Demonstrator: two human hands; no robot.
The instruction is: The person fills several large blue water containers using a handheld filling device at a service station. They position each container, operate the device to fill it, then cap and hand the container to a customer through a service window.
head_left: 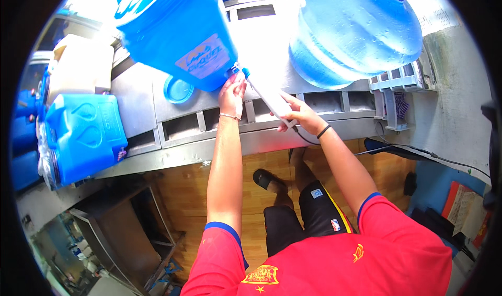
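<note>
Much glare: left hand (231,93) at spigot (236,68), grip unclear; right hand (305,116) holds white tool (270,97).

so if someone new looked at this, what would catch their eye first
Probably the big blue jug at upper left and the rounded, translucent blue bottle at upper right. Between them, the right grip holds an elongated white device, while the left grip is at the jug's lower right corner. Then the bright red shirt, spread along the lower edge.

Left fingers (237,81) at corner of blue container (180,37), right fingers (294,102) holding white tool (268,96)
</note>
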